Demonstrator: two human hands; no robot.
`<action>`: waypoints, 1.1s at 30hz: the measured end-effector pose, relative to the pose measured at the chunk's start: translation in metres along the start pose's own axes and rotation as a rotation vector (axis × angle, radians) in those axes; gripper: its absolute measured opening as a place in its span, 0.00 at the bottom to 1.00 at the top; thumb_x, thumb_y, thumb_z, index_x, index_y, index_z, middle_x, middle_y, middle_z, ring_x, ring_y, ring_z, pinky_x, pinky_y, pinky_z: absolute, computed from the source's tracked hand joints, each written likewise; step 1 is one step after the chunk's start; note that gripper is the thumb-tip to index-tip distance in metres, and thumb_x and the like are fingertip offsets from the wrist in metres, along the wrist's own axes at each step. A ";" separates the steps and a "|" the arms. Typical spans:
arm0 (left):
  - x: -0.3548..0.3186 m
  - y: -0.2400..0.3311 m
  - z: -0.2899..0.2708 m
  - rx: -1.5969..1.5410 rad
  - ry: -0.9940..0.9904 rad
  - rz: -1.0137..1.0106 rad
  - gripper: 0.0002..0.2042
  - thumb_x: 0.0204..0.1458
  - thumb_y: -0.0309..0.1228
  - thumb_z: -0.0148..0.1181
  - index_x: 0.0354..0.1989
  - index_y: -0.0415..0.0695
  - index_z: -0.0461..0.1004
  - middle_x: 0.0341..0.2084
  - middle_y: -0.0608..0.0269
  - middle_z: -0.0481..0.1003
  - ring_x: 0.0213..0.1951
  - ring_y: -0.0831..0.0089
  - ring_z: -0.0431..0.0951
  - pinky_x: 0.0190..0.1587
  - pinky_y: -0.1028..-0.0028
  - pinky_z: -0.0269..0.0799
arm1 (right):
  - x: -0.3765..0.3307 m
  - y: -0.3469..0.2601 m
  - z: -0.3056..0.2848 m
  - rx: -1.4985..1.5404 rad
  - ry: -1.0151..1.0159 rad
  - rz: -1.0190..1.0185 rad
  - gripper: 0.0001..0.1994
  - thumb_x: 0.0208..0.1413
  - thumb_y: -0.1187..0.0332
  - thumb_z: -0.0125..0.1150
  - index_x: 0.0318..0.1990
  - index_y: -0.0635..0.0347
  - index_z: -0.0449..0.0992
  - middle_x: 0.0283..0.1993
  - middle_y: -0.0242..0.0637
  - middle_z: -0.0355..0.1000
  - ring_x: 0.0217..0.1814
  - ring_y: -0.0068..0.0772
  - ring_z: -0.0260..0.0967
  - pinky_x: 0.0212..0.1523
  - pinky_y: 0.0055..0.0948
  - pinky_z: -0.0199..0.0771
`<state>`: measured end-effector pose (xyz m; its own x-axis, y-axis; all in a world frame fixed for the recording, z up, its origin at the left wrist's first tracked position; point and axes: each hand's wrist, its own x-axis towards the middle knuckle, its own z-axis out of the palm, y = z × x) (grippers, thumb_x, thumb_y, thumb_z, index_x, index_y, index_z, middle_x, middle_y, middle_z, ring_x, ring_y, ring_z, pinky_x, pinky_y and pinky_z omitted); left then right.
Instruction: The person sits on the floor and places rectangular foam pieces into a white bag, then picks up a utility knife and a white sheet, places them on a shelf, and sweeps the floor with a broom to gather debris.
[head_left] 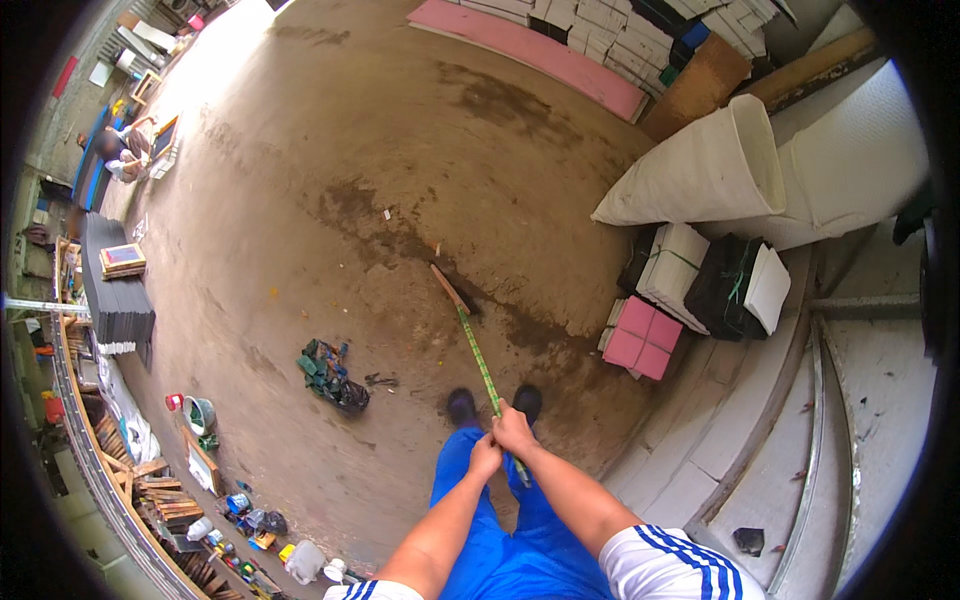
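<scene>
A push broom's green-and-yellow striped handle (477,352) slants away from me over the brown floor. Its wooden head (450,288) rests on the floor ahead of my feet, with a dark edge beneath that may be bristles. My right hand (513,430) is wrapped round the handle. Just to its left and nearer to me, my left hand (486,457) is closed on the same handle. The handle's end sticks out past my hands beside my right leg. A small light scrap (437,247) lies just beyond the head, and another scrap (387,214) sits farther off.
Crumpled green and black plastic bags (333,375) lie left of my feet. Tied stacks of sheets (642,338) and a big white sack (690,165) stand at the right. Dark stacked panels (117,290), a bucket (199,413) and containers line the left. A person (122,155) sits far left.
</scene>
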<state>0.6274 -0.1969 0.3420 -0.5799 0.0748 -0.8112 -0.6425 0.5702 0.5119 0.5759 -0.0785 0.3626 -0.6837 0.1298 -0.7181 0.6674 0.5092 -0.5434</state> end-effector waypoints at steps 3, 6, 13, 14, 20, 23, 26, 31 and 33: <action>0.012 -0.006 -0.003 -0.164 -0.014 -0.056 0.14 0.60 0.38 0.60 0.43 0.38 0.80 0.29 0.57 0.81 0.28 0.71 0.78 0.32 0.69 0.73 | 0.009 0.022 -0.040 -0.036 0.170 -0.072 0.28 0.59 0.69 0.54 0.66 0.69 0.63 0.37 0.66 0.76 0.44 0.68 0.76 0.48 0.58 0.75; 0.030 -0.023 0.002 -0.230 -0.005 -0.121 0.15 0.60 0.39 0.62 0.44 0.38 0.80 0.27 0.61 0.80 0.25 0.74 0.76 0.29 0.71 0.73 | 0.067 0.039 -0.106 -0.118 0.311 -0.018 0.28 0.60 0.69 0.51 0.67 0.70 0.62 0.38 0.66 0.76 0.43 0.67 0.76 0.46 0.58 0.76; 0.053 -0.002 -0.005 -0.197 -0.050 -0.071 0.15 0.60 0.39 0.61 0.43 0.38 0.80 0.28 0.60 0.81 0.26 0.73 0.77 0.31 0.71 0.73 | 0.208 0.026 -0.215 -0.194 0.343 0.223 0.19 0.53 0.74 0.57 0.51 0.76 0.69 0.40 0.64 0.77 0.45 0.65 0.77 0.44 0.53 0.79; 0.052 0.005 -0.010 -0.212 -0.063 -0.088 0.15 0.60 0.39 0.61 0.43 0.38 0.80 0.28 0.60 0.81 0.26 0.73 0.78 0.31 0.70 0.73 | 0.216 0.024 -0.210 -0.176 0.271 0.258 0.19 0.53 0.73 0.58 0.51 0.76 0.70 0.40 0.64 0.77 0.45 0.64 0.77 0.44 0.52 0.80; 0.073 -0.018 -0.021 -0.173 0.009 -0.109 0.15 0.60 0.39 0.61 0.42 0.37 0.80 0.28 0.56 0.81 0.30 0.67 0.80 0.36 0.67 0.74 | 0.129 -0.079 -0.054 -0.218 0.067 0.120 0.28 0.56 0.74 0.52 0.65 0.76 0.58 0.43 0.69 0.76 0.51 0.65 0.76 0.49 0.54 0.79; 0.082 0.002 -0.030 -0.141 -0.010 -0.062 0.14 0.61 0.38 0.60 0.43 0.37 0.79 0.27 0.58 0.79 0.28 0.69 0.78 0.33 0.69 0.74 | 0.092 -0.091 -0.049 -0.141 -0.059 0.078 0.28 0.57 0.70 0.55 0.65 0.70 0.63 0.47 0.68 0.75 0.53 0.65 0.74 0.55 0.55 0.74; 0.086 0.032 -0.046 -0.112 0.025 0.013 0.14 0.62 0.37 0.59 0.44 0.37 0.78 0.26 0.60 0.79 0.26 0.72 0.77 0.30 0.70 0.74 | 0.088 -0.082 -0.082 -0.094 -0.010 -0.051 0.26 0.57 0.65 0.59 0.63 0.66 0.69 0.46 0.66 0.75 0.51 0.64 0.75 0.54 0.55 0.73; 0.099 0.022 -0.052 -0.206 0.083 -0.014 0.14 0.62 0.38 0.60 0.45 0.37 0.78 0.29 0.59 0.79 0.27 0.72 0.77 0.31 0.70 0.74 | 0.170 -0.053 -0.179 -0.321 0.230 0.068 0.29 0.62 0.65 0.54 0.70 0.64 0.61 0.42 0.62 0.77 0.47 0.63 0.77 0.48 0.55 0.76; 0.101 0.021 -0.054 -0.278 0.078 -0.081 0.14 0.62 0.38 0.60 0.45 0.38 0.78 0.30 0.59 0.80 0.28 0.72 0.77 0.32 0.70 0.74 | 0.209 -0.059 -0.200 -0.361 0.295 0.113 0.27 0.61 0.70 0.52 0.67 0.70 0.61 0.42 0.64 0.77 0.48 0.63 0.77 0.49 0.55 0.76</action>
<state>0.5286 -0.2214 0.2863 -0.5511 -0.0309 -0.8339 -0.7945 0.3248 0.5131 0.3349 0.0893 0.3318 -0.7024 0.4105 -0.5815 0.6329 0.7341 -0.2462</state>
